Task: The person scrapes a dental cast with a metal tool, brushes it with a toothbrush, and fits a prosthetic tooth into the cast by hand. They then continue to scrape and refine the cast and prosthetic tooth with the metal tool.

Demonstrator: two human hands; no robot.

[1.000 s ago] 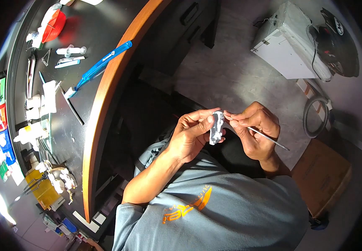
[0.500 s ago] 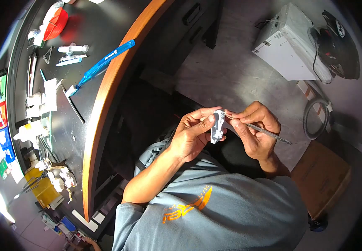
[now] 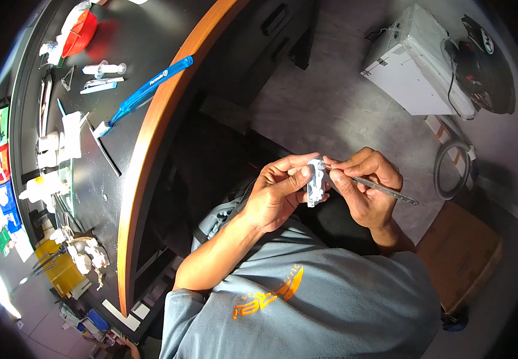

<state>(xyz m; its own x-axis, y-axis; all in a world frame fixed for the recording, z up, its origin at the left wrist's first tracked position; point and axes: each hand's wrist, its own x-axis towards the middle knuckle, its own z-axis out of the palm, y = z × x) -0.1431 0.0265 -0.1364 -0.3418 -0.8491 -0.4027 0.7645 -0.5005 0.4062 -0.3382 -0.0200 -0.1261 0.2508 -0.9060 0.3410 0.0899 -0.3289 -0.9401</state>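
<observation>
My left hand (image 3: 277,194) pinches a small grey-white model part (image 3: 315,182) between thumb and fingers, held over my lap. My right hand (image 3: 364,185) grips a thin metal tool (image 3: 382,188) like a pen; its tip touches the top of the part, and its handle sticks out to the right. Both hands are close together, away from the desk.
A black desk with an orange wooden edge (image 3: 145,149) curves along the left. On it lie a blue toothbrush (image 3: 145,90), a red bowl (image 3: 79,33), small bottles and tools. A white box (image 3: 412,66), a dark helmet (image 3: 483,54) and a cardboard box (image 3: 462,251) sit on the grey floor.
The part has dropped slightly and turned in my left hand. The tool's handle has risen to lie flatter. Its tip stays against the part.
</observation>
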